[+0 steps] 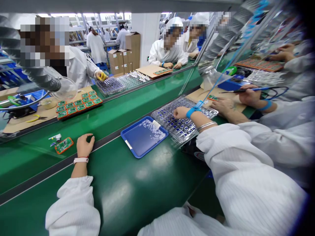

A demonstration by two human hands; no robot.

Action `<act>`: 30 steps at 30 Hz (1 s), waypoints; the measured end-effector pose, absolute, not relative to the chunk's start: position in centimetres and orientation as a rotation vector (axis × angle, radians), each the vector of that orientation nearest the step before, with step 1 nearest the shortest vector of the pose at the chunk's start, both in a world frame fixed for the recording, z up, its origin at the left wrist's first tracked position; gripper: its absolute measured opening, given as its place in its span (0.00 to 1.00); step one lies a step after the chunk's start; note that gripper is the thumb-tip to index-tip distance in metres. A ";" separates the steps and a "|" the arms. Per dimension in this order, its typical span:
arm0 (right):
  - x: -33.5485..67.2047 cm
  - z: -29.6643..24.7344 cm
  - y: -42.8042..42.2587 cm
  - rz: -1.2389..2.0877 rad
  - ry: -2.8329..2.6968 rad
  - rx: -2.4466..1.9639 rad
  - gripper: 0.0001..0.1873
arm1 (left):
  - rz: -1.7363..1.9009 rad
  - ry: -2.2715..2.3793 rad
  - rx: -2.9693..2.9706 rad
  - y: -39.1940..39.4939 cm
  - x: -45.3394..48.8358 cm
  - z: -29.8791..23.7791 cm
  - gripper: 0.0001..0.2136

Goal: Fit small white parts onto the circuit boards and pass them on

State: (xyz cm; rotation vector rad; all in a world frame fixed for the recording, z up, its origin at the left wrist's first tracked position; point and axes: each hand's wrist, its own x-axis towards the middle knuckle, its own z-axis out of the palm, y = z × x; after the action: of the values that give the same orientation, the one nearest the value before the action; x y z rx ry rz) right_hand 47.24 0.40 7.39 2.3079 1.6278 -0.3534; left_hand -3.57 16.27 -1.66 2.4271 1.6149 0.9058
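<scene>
Resting empty, left hand [85,146] beside a circuit board [63,145], right hand [180,113] on a clear tray [197,129].

Left hand [85,146], right hand [180,113] — two; blue tray [137,139], clear blister tray [184,119] — two; circuit board [64,145] — one.

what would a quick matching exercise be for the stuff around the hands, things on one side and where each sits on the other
Things:
1. blue plastic tray of small white parts
2. clear plastic tray of dark blue components
3. orange-edged green circuit board
4. yellow-handled pliers

Places:
A. beside the left hand
B. on a tan mat at the far left of the view
C. under the right hand
D. between the two hands

Pairs: 1-D, 2-C, 3-A, 4-B
</scene>
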 end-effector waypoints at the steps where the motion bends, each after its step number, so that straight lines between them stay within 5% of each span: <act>1: 47.3 7.4 0.4 -0.364 1.626 2.309 0.09 | 0.902 1.620 2.424 16.2 -3.6 -1.6 0.16; 10: 47.6 7.3 0.3 -0.734 1.520 2.545 0.19 | 0.866 1.601 2.424 16.3 -3.6 -1.6 0.15; 30: 46.8 8.8 -0.6 -0.524 1.719 2.749 0.15 | 0.803 1.594 2.415 16.4 -3.6 -1.6 0.16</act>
State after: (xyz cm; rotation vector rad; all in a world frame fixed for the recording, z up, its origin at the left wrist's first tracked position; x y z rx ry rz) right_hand 46.84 -0.59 8.84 2.7489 1.7187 -0.5239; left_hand -3.62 16.41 -1.62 2.4147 1.5940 0.8028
